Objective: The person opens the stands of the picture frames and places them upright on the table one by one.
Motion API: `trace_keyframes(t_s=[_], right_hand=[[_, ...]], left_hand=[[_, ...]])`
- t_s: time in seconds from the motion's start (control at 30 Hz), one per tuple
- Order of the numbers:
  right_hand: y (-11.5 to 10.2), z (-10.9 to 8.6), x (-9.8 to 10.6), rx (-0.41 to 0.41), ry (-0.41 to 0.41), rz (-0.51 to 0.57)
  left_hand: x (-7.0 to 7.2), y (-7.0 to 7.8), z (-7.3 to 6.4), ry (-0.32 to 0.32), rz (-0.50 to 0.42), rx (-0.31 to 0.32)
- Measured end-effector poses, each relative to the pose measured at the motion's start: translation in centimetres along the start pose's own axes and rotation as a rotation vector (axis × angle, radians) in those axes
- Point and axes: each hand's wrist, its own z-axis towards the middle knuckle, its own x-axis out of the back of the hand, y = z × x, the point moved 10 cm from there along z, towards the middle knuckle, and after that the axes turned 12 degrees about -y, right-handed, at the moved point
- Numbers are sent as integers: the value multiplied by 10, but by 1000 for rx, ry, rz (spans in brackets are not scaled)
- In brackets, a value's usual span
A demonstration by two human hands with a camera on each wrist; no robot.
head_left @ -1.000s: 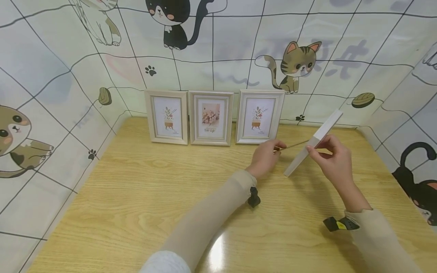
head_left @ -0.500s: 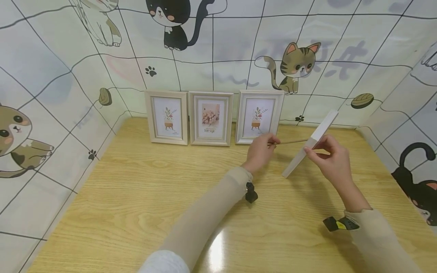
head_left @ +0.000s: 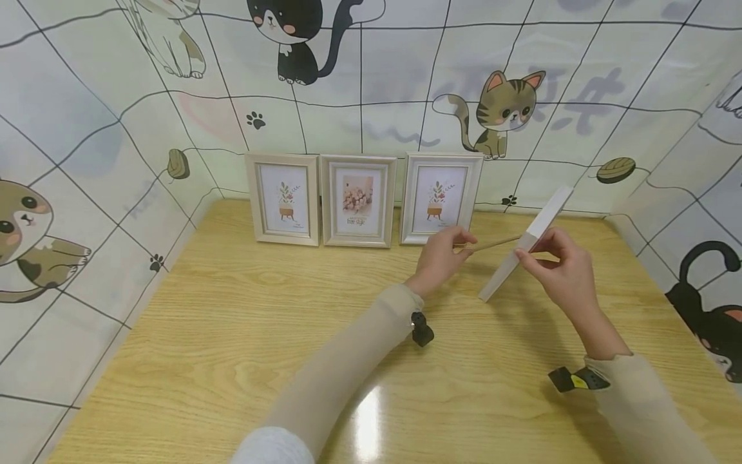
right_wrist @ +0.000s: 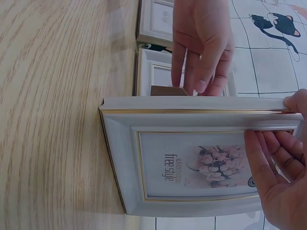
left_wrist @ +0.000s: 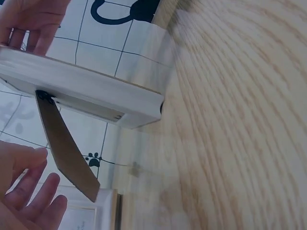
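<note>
My right hand (head_left: pixel 568 274) grips a white photo frame (head_left: pixel 547 216) by its side, thumb on one face and fingers on the other. The right wrist view shows the front of this frame, with a pink flower picture (right_wrist: pixel 213 165) and thin gold lines. Its lower edge is right at the tabletop. From its back, a brown support leg (left_wrist: pixel 67 143) stands swung out on a black hinge (left_wrist: pixel 45 97). My left hand (head_left: pixel 440 258) is at the free end of that leg, fingers loosely spread, thumb close beside the leg's edge.
Three more photo frames stand in a row at the back: a cream one (head_left: pixel 253 200), a middle one (head_left: pixel 327 203) and a white one (head_left: pixel 476 177). Behind them rises a wall covering (head_left: pixel 394 77) printed with cats. The wooden table (head_left: pixel 243 335) lies below.
My left hand has moved slightly left and its fingers have loosened at the support leg. The held frame has shifted a little left with my right hand.
</note>
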Motion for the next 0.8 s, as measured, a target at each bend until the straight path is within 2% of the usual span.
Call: trace_keyframes(t_s=[0.3,0.47,0.8], right_hand=[[0,1,0,-9,-1,0],[1,2,0,-6,-3,1],[1,1,0,-9,-3,9]], left_hand=[[-1,24,-8,-52,-41,-161],[-9,28,-12,-113,-46,-195],[-30,24,-18,-252,-129,-244]])
